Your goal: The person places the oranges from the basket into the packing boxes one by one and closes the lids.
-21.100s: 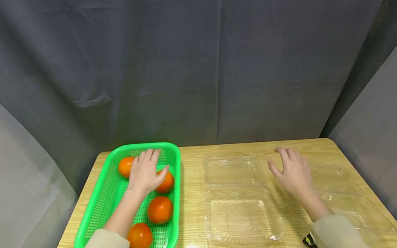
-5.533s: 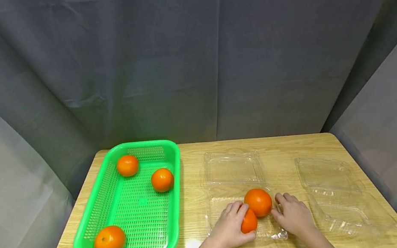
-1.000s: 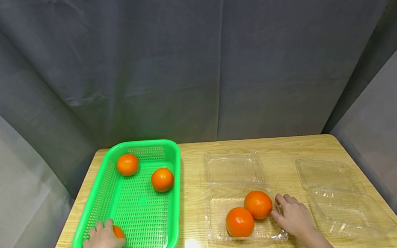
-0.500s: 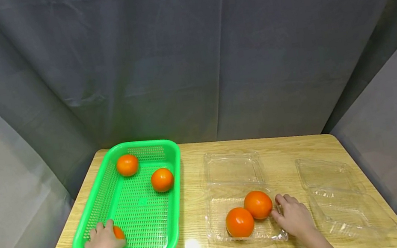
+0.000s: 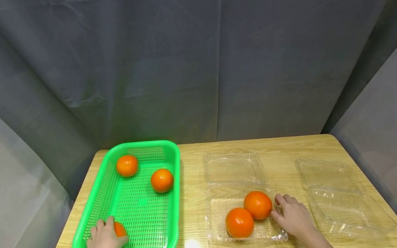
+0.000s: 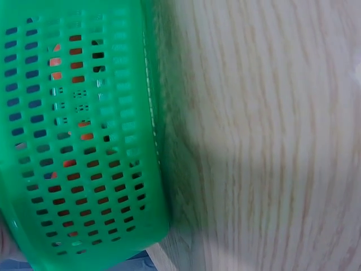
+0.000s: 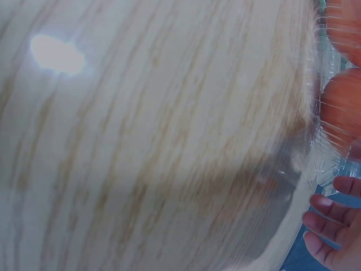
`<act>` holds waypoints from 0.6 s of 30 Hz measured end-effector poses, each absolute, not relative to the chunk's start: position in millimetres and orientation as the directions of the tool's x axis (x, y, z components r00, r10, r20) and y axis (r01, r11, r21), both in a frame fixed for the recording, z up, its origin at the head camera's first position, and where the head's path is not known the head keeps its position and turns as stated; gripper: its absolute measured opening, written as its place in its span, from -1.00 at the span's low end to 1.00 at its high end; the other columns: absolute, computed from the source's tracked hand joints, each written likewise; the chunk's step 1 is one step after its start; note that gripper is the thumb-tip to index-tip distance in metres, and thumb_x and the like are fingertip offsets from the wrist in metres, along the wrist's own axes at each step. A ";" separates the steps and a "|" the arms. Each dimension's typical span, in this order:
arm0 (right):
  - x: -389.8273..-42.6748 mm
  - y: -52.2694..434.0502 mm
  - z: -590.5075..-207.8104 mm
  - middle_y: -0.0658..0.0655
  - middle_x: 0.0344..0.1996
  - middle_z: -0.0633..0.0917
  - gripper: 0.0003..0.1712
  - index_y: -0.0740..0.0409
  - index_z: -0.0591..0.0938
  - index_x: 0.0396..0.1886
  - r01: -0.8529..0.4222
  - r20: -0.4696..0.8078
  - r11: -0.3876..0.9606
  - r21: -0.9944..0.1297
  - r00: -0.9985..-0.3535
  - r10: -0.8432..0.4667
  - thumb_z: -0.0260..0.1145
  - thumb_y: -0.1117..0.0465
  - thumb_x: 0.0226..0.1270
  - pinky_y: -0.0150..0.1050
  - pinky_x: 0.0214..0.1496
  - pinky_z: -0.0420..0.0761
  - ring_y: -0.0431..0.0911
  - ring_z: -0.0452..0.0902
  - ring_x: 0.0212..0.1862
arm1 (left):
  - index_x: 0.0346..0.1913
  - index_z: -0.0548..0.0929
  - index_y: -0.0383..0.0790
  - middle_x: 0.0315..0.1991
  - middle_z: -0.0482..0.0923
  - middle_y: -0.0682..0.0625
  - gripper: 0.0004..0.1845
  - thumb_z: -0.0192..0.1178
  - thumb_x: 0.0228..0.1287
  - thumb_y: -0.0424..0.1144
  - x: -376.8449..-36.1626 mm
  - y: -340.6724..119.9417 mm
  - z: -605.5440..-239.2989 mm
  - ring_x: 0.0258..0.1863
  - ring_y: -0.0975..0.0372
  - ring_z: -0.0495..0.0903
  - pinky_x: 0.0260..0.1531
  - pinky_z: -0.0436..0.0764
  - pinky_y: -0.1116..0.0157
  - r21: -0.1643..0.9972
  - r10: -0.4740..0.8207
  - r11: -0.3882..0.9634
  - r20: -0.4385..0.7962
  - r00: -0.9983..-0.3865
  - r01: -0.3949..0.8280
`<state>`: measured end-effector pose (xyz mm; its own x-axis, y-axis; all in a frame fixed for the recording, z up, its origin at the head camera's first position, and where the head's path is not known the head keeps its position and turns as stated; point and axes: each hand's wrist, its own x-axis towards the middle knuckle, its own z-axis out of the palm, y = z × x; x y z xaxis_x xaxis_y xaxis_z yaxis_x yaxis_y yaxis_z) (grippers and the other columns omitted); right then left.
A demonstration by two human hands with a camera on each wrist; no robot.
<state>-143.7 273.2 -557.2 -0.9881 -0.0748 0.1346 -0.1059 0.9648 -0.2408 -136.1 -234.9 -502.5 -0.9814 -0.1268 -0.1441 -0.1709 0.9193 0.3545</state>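
My left hand [image 5: 105,241] reaches into the near left corner of the green basket [image 5: 177,214], fingers curled over a round orange fruit [image 5: 120,229] that it partly hides. Two more such fruits, a far one [image 5: 127,166] and one by the right wall [image 5: 162,180], lie in the basket. Side by side in the near half of an open clear plastic clamshell box [image 5: 215,208] sit two fruits, the nearer [image 5: 239,223] and the farther [image 5: 258,204]. Beside that box's right edge rests my right hand [image 5: 294,215], fingers loosely bent and holding nothing; contact with the edge is unclear.
Another open clear clamshell box [image 5: 335,197] lies at the right of the wooden table [image 5: 187,177]. A dark grey curtain [image 5: 172,58] hangs behind the table, with lighter cloth at both sides.
Since the oldest frame, two fruits have come into the middle box. My left hand left the second one there and returned to the basket, lately shifting slightly right. My right hand stays put.
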 end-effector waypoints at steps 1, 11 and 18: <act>-143.5 273.1 -556.9 0.04 -0.44 0.46 -0.71 0.07 0.45 -0.32 -0.107 0.135 0.964 -0.242 -0.988 -0.076 0.27 0.02 0.04 -0.15 -0.49 0.39 -0.06 0.39 -0.41 | 0.21 0.28 -0.46 0.08 0.18 -0.53 -0.18 0.32 -0.14 -0.14 -136.7 -234.3 -502.7 0.03 -0.36 0.17 -0.18 0.29 -0.30 0.361 -0.129 0.917 -0.129 -0.983 -0.168; -143.7 271.2 -555.6 0.05 -0.44 0.46 -0.72 0.06 0.45 -0.33 -0.093 0.114 0.965 -0.245 -0.991 -0.066 0.27 0.03 0.06 -0.17 -0.48 0.37 -0.05 0.38 -0.41 | 0.17 0.29 -0.43 0.03 0.20 -0.48 -0.19 0.37 -0.17 -0.13 -142.0 -223.8 -503.2 -0.02 -0.32 0.20 -0.24 0.34 -0.22 0.386 -0.146 0.915 0.037 -0.989 -0.120; -144.2 272.5 -557.9 0.04 -0.46 0.45 -0.72 0.07 0.45 -0.34 -0.101 0.136 0.965 -0.243 -0.988 -0.069 0.27 0.03 0.04 -0.19 -0.50 0.36 -0.06 0.37 -0.43 | 0.17 0.30 -0.39 0.07 0.20 -0.43 -0.22 0.35 -0.18 -0.17 -149.2 -211.8 -502.6 -0.01 -0.26 0.20 -0.23 0.33 -0.20 0.422 -0.145 0.904 0.164 -0.976 -0.064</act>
<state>-144.2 272.5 -557.9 -0.9883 -0.0694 0.1355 -0.1011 0.9647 -0.2431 -149.2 -211.8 -502.6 -0.9756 -0.1454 0.1643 -0.0638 0.9044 0.4220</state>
